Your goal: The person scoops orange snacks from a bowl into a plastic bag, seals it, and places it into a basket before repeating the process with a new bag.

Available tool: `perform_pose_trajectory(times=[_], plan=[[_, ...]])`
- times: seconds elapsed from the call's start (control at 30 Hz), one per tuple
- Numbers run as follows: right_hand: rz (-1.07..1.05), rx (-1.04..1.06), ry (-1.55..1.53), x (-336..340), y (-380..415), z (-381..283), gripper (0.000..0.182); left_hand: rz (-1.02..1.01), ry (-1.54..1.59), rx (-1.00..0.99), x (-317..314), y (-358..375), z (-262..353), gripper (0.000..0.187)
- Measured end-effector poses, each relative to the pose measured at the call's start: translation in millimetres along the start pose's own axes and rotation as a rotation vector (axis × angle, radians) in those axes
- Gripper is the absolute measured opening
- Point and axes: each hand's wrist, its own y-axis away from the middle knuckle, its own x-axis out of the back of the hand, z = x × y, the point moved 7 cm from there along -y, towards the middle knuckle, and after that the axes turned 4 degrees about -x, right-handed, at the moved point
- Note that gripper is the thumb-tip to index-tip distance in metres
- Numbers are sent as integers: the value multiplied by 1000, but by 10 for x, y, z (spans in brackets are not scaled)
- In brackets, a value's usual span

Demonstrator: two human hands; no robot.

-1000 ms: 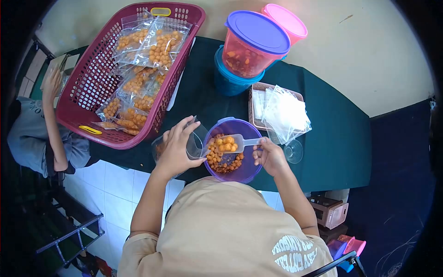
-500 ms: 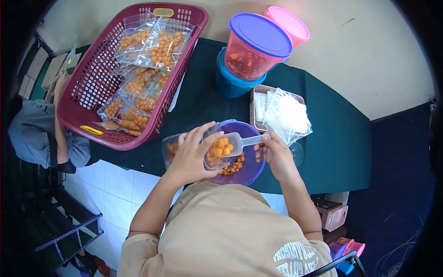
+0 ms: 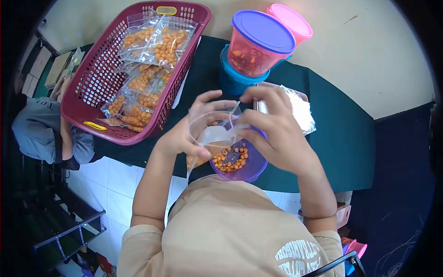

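Note:
My left hand (image 3: 184, 131) is wrapped round a clear plastic bag (image 3: 210, 122), with orange balls at its bottom. A translucent scoop (image 3: 216, 135) shows inside the bag's mouth. My right hand (image 3: 277, 129) is at the right rim of the bag, its fingers bent around the rim and partly blurred; what they pinch is hard to make out. Beneath both hands stands a purple tub (image 3: 258, 168) with orange balls and crumbs in it.
A maroon basket (image 3: 83, 69) with filled bags (image 3: 168, 46) stands at the left. Lidded tubs (image 3: 263, 32) are stacked at the back, near a tray of white bags (image 3: 302, 113). Another person (image 3: 39, 129) sits at the far left.
My left hand has turned the bag more upright. The scoop with orange balls has tipped into the bag, and my right hand has moved from its handle side up to the bag's rim.

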Motion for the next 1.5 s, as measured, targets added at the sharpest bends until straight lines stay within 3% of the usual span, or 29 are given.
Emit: perform_pose_trajectory(times=[0.07, 0.23, 0.3, 0.43, 0.47, 0.53, 0.6, 0.67, 0.73, 0.8, 0.87, 0.97, 1.03, 1.17, 1.23, 1.5], plan=[[-150, -10, -71, -185, -118, 48, 22, -49, 163, -16, -13, -104, 47, 127], [-162, 85, -31, -65, -233, -14, 21, -109, 215, -27, 4, -107, 27, 129], [-160, 47, -174, -9, -252, 69, 22, -68, 396, 11, 7, -83, 39, 129], [-285, 34, -275, -342, -187, 100, 20, -91, 113, -5, 31, -51, 54, 124], [-153, -63, -338, -222, -177, 218, 18, -96, 117, -2, 47, -24, 91, 124], [99, -250, -466, 7, -95, 480, 19, -12, -261, 58, 37, 68, 273, 122], [319, -366, -615, 280, 100, 689, 20, 52, -383, 87, 86, 244, 348, 115], [361, -457, -679, 355, 299, 714, 19, 182, -596, 125, 160, 392, 434, 108], [175, -666, -298, 126, 532, 845, 17, 207, -636, 118, 204, 514, 407, 108], [-11, -517, 5, -475, 679, 838, 14, 185, -665, 112, 217, 595, 290, 107], [-156, -634, 98, -1025, 824, 946, 14, 176, -626, 136, 225, 606, 135, 106], [-125, -566, 97, -1579, 1062, 1233, 14, 193, -636, 178, 219, 597, 24, 103], [-175, -695, -8, -1731, 1181, 1312, 15, 191, -644, 205, 235, 601, 31, 103], [-269, -776, -105, -1778, 1310, 1412, 17, 211, -690, 198, 328, 626, -18, 103], [-421, -855, -285, -1875, 1386, 1459, 19, 217, -681, 204, 323, 633, -40, 103], [-339, -928, -438, -1777, 1480, 1573, 13, 237, -691, 244, 383, 669, -79, 103]])
